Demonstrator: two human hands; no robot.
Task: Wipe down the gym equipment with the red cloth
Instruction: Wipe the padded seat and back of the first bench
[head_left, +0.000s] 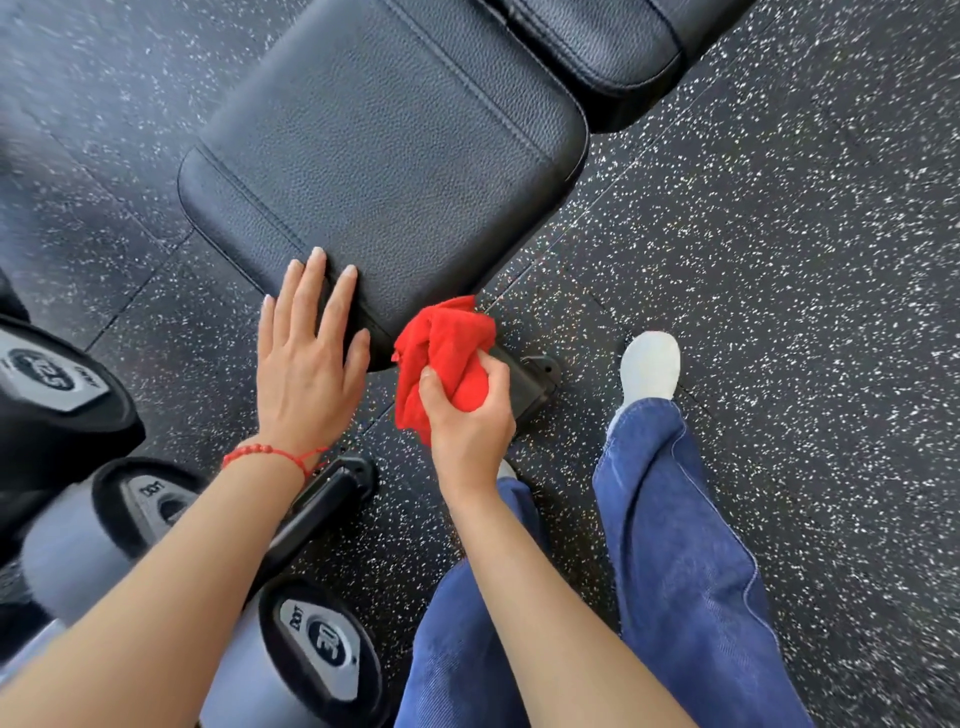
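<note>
Right hand (470, 415) clamps bunched red cloth (441, 353) at seat pad (384, 171) near edge; left hand (309, 348) flat, fingers straight, on pad. Wiped extent unclear, probably most remains.

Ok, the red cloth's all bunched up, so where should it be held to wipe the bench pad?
Grip the bunched lower end of the red cloth, coming from below on the near side, as the right hand does now. The loose folds then point toward the bench pad, free to press flat on its edge.
</note>
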